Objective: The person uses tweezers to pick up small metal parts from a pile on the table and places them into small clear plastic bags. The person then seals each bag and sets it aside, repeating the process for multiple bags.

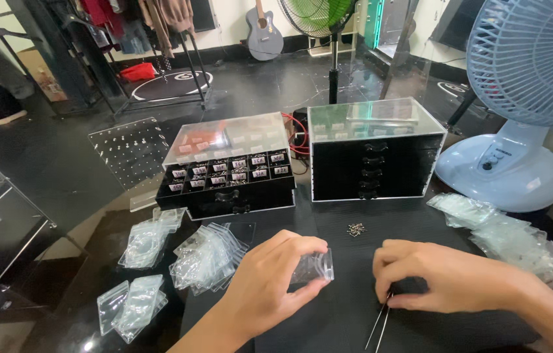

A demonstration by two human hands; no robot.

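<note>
Dark glossy tabletop (61,196) under a black mat (342,261), fans and a guitar behind. Left hand (270,281) pinching a small clear zip bag (314,267) between thumb and fingertips, held just above the mat near the middle. Right hand (433,274) curled narrow around thin metal tweezers (379,325), tips down toward the mat. Bag probably feather-light, limp and slick; best gripped at the stiffer zip edge, gently. Tiny metal pieces (355,229) loose near the closed drawer box (374,157); likely easy to scatter. Heaps of spare bags (208,258) lying left.
</note>
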